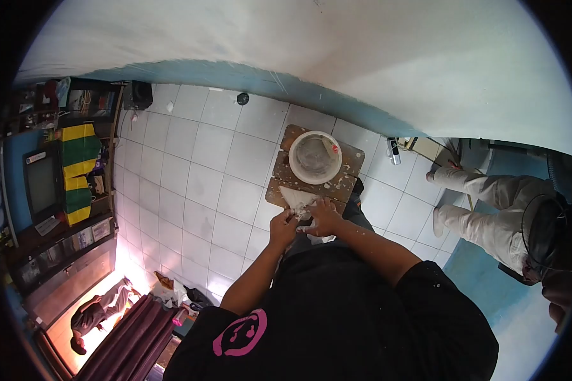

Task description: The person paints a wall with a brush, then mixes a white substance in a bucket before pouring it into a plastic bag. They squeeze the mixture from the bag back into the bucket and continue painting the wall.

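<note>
Down on the tiled floor (203, 165), straight below the camera, I see a wooden board (285, 170) smeared with white. A white bucket (315, 157) stands on its far half, with a greyish wet mix inside. On the near edge of the board lies a white triangular slab (297, 198) of paste-like material, and both hands meet at its near corner.

The left hand (285, 225) sits at the slab's near left side. Its fingers are curled and bunched together against the white material; I cannot tell whether they pinch it or only press on it. The right hand (324, 219) lies just beside it, touching the slab from the right. Its fingers look spread and laid flat over the paste, dusted white. The two hands almost touch each other.

Both forearms run back to a black shirt with a pink logo (240, 333).

To the right, another person in pale trousers (489, 209) stands on the tiles, well apart from the board. A small can (394, 151) lies near the wall, right of the bucket. Far left, a television (42, 181) sits in a dark shelf unit.
</note>
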The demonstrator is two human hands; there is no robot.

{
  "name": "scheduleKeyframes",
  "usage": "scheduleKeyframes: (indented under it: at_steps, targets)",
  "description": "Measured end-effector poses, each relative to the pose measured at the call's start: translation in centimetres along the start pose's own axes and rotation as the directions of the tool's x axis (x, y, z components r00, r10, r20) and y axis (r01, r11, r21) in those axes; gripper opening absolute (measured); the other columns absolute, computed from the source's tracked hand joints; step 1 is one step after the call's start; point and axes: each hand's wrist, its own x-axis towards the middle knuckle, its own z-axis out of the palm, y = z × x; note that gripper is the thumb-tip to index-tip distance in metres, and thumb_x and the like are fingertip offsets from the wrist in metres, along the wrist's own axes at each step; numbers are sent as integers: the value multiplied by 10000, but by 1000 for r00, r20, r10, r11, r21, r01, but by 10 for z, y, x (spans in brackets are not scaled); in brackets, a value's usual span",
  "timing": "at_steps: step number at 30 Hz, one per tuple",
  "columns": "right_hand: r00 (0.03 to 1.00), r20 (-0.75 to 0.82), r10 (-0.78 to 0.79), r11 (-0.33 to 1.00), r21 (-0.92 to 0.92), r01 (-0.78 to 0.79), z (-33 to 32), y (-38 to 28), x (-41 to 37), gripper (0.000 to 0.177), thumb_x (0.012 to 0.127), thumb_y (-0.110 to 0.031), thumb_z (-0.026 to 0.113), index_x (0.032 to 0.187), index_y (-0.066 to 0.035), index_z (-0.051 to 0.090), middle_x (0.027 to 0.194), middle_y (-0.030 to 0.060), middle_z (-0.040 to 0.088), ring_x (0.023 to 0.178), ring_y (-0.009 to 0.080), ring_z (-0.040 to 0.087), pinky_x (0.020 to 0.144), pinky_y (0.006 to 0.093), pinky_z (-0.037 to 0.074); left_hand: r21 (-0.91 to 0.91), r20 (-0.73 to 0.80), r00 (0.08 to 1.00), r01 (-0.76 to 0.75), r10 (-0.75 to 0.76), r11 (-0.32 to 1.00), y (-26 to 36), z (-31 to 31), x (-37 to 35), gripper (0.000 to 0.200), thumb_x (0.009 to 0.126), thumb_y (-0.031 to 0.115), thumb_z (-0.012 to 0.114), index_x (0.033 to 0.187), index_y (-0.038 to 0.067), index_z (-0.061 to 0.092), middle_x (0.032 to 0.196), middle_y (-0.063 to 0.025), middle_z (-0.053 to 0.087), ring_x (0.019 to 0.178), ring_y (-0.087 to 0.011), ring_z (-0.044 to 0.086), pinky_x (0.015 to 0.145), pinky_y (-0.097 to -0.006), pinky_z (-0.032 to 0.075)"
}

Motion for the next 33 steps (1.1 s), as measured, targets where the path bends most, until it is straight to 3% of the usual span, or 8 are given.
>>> scheduleKeyframes:
  at_steps: [4, 7, 10, 13, 17, 21, 28, 33]
  targets:
    - [951, -155, -269, 963, -33, 267, 12, 12, 4, 641, 712, -529, 623, 1235, -178, 501, 1360, 182, 334, 1267, 377, 274, 1047, 545, 138, -146, 44, 999, -20, 27, 989, 8, -6, -13, 166, 803, 54, 553, 922, -43, 616, 797, -70, 638, 723, -108, 592, 644, -254, 471]
    - [900, -243, -361, 910, 120, 397, 21, 20, 11, 517, 731, -505, 612, 1123, -170, 579, 1287, 136, 443, 1185, 343, 403, 1009, 485, 254, -231, 82, 997, 11, 9, 973, 41, -11, -21, 154, 796, 43, 549, 909, -35, 619, 801, -62, 639, 724, -106, 592, 652, -248, 471]
    - [933, 114, -340, 873, 407, 268, -47, -16, -1, 471, 765, -474, 589, 1044, -94, 603, 1121, 157, 559, 1023, 319, 533, 899, 405, 381, -254, 100, 994, 58, -33, 965, 87, -21, -22, 158, 788, 38, 540, 894, -27, 637, 781, -55, 643, 709, -99, 593, 628, -233, 470]
    - [907, 81, -414, 771, 560, 301, -20, 13, 31, 425, 809, -433, 547, 1000, -57, 607, 974, 163, 610, 899, 295, 582, 780, 363, 438, -315, 22, 989, -131, 145, 940, 85, -18, -2, 145, 793, 28, 539, 884, -29, 637, 797, -59, 644, 733, -103, 601, 645, -232, 475]
    - [928, 15, -373, 752, 590, 293, -47, 13, 22, 387, 828, -415, 517, 945, -57, 610, 840, 138, 609, 772, 215, 578, 735, 338, 444, -452, 26, 999, -22, 38, 892, 94, -2, 24, 129, 797, 23, 545, 873, -27, 637, 788, -50, 632, 684, -109, 585, 626, -239, 472]
    - [927, 355, 124, 552, 751, -362, -62, 12, 21, 423, 839, -459, 536, 927, -53, 615, 811, 66, 609, 709, 150, 565, 670, 309, 446, -362, 97, 991, 121, -91, 924, 95, 14, 52, 90, 791, 76, 618, 852, 13, 637, 753, -17, 606, 621, -87, 540, 566, -230, 425]
    - [924, 343, 166, 238, 896, -375, -56, 31, 25, 316, 845, -340, 592, 975, -56, 638, 839, 38, 638, 697, 123, 607, 611, 289, 498, -467, 194, 961, 266, -196, 843, 91, 35, 76, 115, 803, 107, 607, 857, 11, 644, 694, -37, 599, 536, -96, 532, 470, -237, 424]
    - [952, 253, 171, 277, 915, -293, -56, 30, 24, 265, 856, -228, 569, 1038, -45, 627, 899, 53, 636, 745, 124, 606, 660, 284, 501, -413, 280, 917, 384, -285, 826, 75, 38, 92, 108, 799, 66, 598, 874, -9, 616, 767, -63, 600, 657, -139, 565, 580, -258, 450]
